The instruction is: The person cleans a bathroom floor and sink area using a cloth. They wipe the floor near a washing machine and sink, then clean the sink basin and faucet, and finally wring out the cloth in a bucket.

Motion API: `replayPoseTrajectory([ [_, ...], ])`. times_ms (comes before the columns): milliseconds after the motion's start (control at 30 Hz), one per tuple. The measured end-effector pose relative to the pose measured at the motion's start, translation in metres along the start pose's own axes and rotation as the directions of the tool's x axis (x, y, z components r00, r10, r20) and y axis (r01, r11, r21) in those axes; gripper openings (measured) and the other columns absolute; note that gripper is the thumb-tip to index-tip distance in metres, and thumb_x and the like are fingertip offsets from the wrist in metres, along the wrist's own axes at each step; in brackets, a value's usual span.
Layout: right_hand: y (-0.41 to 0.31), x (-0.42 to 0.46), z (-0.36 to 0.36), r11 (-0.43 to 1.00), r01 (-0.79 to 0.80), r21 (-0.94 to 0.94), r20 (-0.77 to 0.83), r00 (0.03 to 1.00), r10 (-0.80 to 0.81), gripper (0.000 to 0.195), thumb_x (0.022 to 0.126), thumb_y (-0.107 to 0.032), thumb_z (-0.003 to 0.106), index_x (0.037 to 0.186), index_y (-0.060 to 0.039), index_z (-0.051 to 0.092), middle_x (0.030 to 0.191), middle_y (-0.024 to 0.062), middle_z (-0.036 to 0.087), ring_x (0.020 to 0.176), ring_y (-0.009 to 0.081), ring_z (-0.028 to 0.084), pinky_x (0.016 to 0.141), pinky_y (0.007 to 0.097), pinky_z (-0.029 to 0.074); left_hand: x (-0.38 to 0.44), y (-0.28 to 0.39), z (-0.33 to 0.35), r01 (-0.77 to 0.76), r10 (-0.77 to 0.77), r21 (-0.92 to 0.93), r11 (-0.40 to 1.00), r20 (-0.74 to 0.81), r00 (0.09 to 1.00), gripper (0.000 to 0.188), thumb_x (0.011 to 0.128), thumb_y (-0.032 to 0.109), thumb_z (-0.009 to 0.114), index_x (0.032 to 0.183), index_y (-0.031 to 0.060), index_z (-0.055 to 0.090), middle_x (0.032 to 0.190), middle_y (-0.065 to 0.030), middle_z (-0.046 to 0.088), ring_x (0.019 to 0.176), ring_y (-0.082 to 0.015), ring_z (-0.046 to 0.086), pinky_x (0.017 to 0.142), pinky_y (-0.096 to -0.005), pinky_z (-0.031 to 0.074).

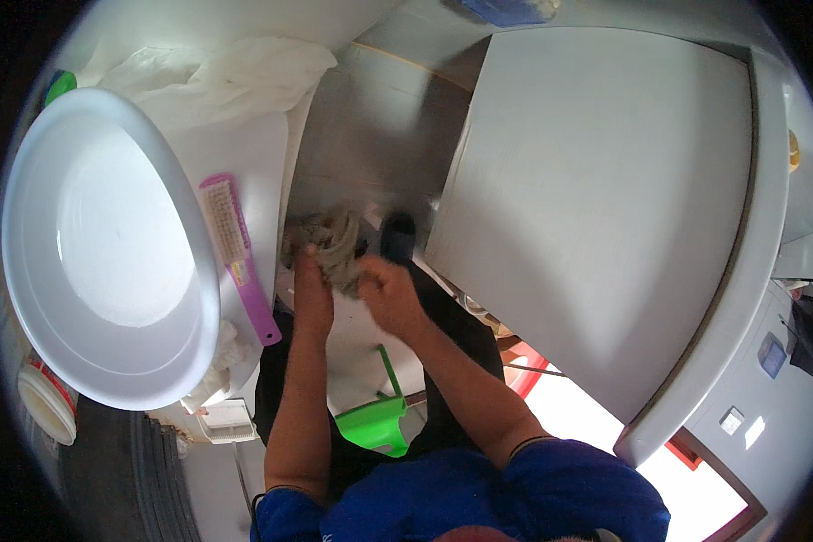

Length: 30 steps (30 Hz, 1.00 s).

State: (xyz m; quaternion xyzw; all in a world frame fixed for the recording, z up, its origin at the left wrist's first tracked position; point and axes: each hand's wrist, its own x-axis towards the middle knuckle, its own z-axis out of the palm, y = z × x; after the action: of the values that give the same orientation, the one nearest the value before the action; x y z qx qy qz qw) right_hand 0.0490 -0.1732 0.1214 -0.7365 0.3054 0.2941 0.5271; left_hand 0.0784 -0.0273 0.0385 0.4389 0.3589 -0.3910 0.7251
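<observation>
Low down between the white furniture, both of my hands are at a crumpled greyish cloth point(342, 247). My left hand point(314, 291) is against the cloth's lower left part, its thumb pointing up. At its right edge, my right hand point(387, 291) is blurred, with the fingers curled; the blur hides how firmly it touches the cloth. A purple brush point(249, 298) with pale bristles lies on the white surface to the left, beside a large white plastic basin point(206, 271).
A big white panel point(596, 190) fills the right side. Below my hands is a green plastic stool point(372, 420). White plastic sheeting point(244, 74) lies at the upper left. A white tub point(47, 406) and a dustpan point(227, 420) are at the lower left.
</observation>
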Motion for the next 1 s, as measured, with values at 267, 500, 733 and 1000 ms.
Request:
replayPoseTrajectory([
  [267, 0.012, 0.003, 0.007, 0.972, 0.150, 0.181, -0.490, 0.871, -0.043, 0.035, 0.103, -0.029, 0.060, 0.124, -0.0013, 0.060, 0.119, 0.0128, 0.064, 0.109, 0.0252, 0.063, 0.099, 0.0407, 0.050, -0.028, 0.025, 0.018, 0.035, -0.025, -0.029, 0.999, 0.276, 0.961, 0.058, 0.103, 0.031, 0.063, 0.148, -0.0020, 0.047, 0.138, -0.0162, 0.060, 0.125, -0.0244, 0.058, 0.109, -0.0376, 0.045],
  [500, 0.040, 0.020, 0.027, 0.536, -0.226, 0.813, 0.197, 0.974, 0.111, 0.059, 0.108, -0.039, 0.056, 0.151, -0.0010, 0.041, 0.143, 0.0165, 0.055, 0.130, 0.0288, 0.054, 0.112, 0.0423, 0.043, -0.017, 0.010, 0.006, -0.502, 0.384, 0.730, 0.463, 0.345, 0.856, 0.043, 0.106, 0.019, 0.047, 0.142, -0.0039, 0.050, 0.147, -0.0215, 0.049, 0.134, -0.0376, 0.048, 0.117, -0.0487, 0.034],
  [733, -0.043, 0.112, -0.005, 0.797, 0.243, 0.553, -0.540, 0.833, 0.120, 0.030, 0.108, -0.023, 0.055, 0.128, 0.0000, 0.057, 0.122, 0.0096, 0.061, 0.109, 0.0188, 0.055, 0.095, 0.0349, 0.046, -0.017, 0.021, 0.020, -0.573, 0.552, 0.628, 0.527, 0.260, 0.792, 0.033, 0.105, 0.010, 0.044, 0.134, -0.0014, 0.057, 0.148, -0.0227, 0.052, 0.132, -0.0357, 0.054, 0.114, -0.0444, 0.041],
  [1000, -0.152, 0.322, -0.124, 0.527, 0.425, 0.736, -0.578, 0.800, 0.162, 0.038, 0.099, -0.027, 0.059, 0.125, -0.0001, 0.064, 0.118, 0.0200, 0.069, 0.104, 0.0384, 0.066, 0.083, 0.0539, 0.052, -0.031, 0.013, 0.014, -0.372, 0.227, 0.632, 0.680, 0.301, 0.926, 0.039, 0.105, 0.011, 0.050, 0.142, 0.0001, 0.054, 0.128, -0.0187, 0.068, 0.118, -0.0262, 0.066, 0.104, -0.0353, 0.049],
])
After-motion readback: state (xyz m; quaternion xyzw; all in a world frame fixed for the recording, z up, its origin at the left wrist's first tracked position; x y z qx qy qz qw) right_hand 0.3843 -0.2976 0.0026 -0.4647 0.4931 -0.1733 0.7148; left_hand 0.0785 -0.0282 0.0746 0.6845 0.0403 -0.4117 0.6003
